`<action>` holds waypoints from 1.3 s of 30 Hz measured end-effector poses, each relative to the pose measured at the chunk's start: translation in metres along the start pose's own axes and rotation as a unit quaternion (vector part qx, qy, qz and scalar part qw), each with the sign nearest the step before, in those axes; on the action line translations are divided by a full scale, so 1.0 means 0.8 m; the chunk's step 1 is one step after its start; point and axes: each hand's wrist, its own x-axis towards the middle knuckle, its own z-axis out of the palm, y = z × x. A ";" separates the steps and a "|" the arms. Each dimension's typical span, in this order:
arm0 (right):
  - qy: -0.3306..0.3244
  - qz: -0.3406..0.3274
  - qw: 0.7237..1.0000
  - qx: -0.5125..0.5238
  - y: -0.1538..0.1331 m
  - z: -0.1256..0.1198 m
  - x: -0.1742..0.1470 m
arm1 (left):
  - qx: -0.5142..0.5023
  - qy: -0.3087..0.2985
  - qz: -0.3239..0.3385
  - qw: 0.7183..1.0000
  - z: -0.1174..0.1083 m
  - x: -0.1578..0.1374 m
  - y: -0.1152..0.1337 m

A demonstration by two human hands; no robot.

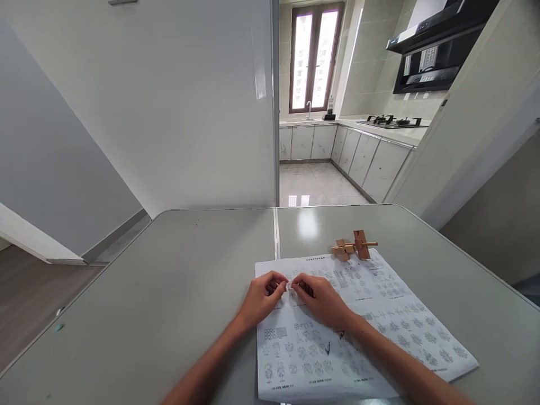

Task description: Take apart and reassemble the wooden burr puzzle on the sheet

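Note:
A large sheet of printed paper (304, 379), covered in rows of small diagrams, lies on the table. Over its upper left part my left hand (264, 296) is curled, thumb and fingertips drawn together. My right hand (318, 298) faces it closely with its fingers in a pinch; a small gap separates the two sets of fingertips. Anything held between either hand's fingers is too small to make out. Beyond my right hand, at the sheet's far edge, sits a small group of wooden pieces (361, 246), with flat plates and a thin stick. A tiny brown bit (341, 334) shows beside my right forearm.
The grey table (126, 315) has a seam running down its middle. A small greenish bit (59, 327) lies near its left edge. Behind stand a pale sliding panel (189, 112) and a kitchen with a counter, a gas hob (392, 121) and a window (315, 59).

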 end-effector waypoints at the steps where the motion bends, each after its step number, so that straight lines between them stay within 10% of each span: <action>1: 0.001 0.002 1.000 0.009 0.000 0.000 0.000 | 0.000 0.000 0.001 1.000 0.000 0.000 0.000; 9: 0.138 0.014 0.989 0.045 0.012 -0.024 0.011 | 0.001 0.009 0.000 1.000 0.001 0.001 -0.007; 18: 0.433 0.080 0.880 0.181 0.061 -0.091 0.027 | -0.002 0.002 -0.012 1.000 0.000 0.000 -0.003; 39: 0.541 0.184 0.771 0.280 0.136 -0.127 0.033 | 0.005 0.006 -0.004 1.000 -0.001 -0.001 -0.006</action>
